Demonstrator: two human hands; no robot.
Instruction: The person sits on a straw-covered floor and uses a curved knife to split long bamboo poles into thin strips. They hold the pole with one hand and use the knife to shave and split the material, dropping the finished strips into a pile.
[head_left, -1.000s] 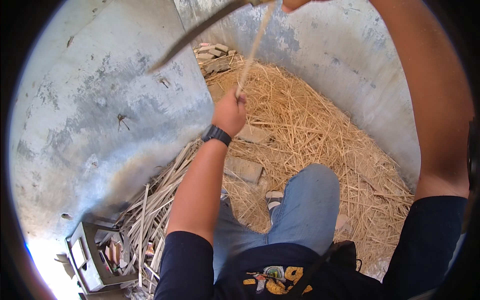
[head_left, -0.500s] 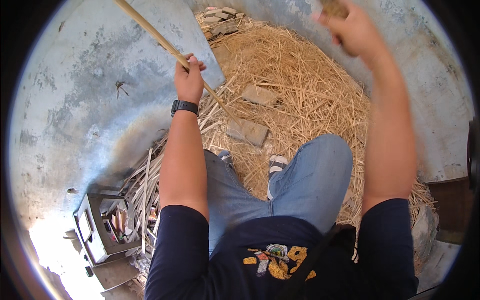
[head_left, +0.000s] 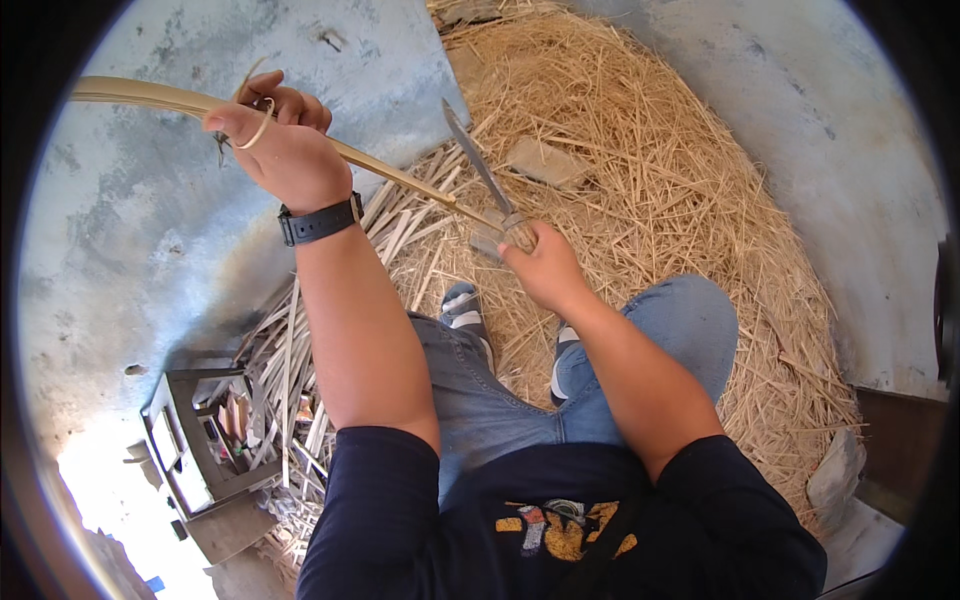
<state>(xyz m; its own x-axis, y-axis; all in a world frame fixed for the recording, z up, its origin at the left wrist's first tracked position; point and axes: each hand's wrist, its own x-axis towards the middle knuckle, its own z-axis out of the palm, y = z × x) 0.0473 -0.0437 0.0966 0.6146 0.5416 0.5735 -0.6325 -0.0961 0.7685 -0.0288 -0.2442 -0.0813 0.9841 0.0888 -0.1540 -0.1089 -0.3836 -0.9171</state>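
My left hand point(head_left: 285, 145), with a black watch on the wrist, is closed around a long pale bamboo strip point(head_left: 395, 175), its fingers curled upward. A thin curled sliver point(head_left: 262, 125) loops by those fingers. From the far left the strip bends down to the right, and its lower end meets the knife near the handle. My right hand point(head_left: 545, 265) grips the knife point(head_left: 475, 155) by its light-coloured handle, the narrow blade pointing up and slightly left.
Straw and shavings point(head_left: 690, 190) heap across the ground, with a brick point(head_left: 548, 163) among them. Loose split strips point(head_left: 290, 350) lie along the left beside an open-sided box point(head_left: 205, 440) of small items. Worn grey-blue walls point(head_left: 180, 210) curve around me.
My right hand has come down from the upper right to the strip's lower end. My left hand has shifted left and turned, and the strip now lies flatter and bends.
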